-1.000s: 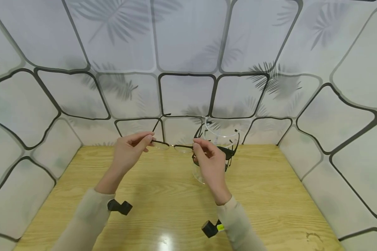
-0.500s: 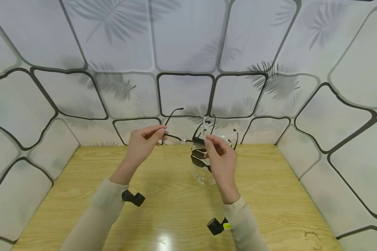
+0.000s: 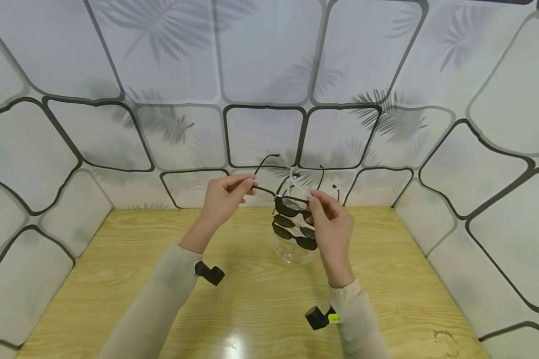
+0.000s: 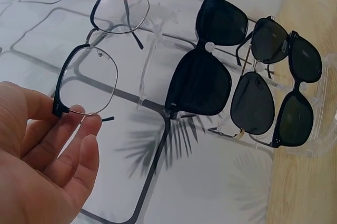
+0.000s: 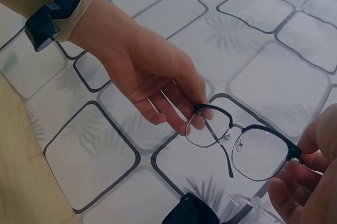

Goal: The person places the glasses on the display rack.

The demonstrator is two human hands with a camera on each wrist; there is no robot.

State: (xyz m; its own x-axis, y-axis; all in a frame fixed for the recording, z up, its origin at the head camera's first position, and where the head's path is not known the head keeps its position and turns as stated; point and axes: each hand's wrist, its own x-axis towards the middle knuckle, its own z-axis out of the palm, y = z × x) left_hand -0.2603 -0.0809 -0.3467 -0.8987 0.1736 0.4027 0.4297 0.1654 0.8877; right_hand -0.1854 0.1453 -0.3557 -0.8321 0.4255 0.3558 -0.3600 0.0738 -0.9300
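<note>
A pair of eyeglasses (image 3: 265, 190) with dark upper rims and clear lenses is held by both hands, its temples unfolded and pointing away. My left hand (image 3: 226, 200) pinches the left end of the frame between thumb and fingers. At the opposite end, my right hand (image 3: 334, 222) pinches the other corner. Just behind and below the glasses is a clear display stand (image 3: 292, 258) bearing sunglasses stacked one above another. In the left wrist view these are a large black pair (image 4: 200, 81), a thin metal-framed pair (image 4: 253, 103) and a dark pair (image 4: 295, 118). The eyeglasses are apart from them there.
The stand rises from a light wood table (image 3: 251, 304), near its back edge. Patterned fabric walls (image 3: 265, 134) enclose the table at the back and both sides. Each forearm wears a small black camera (image 3: 210, 273) at the cuff.
Both hands have carried the eyeglasses rightward, from left of the stand to in front of its upper part. The sunglasses' lenses now show below the held frame.
</note>
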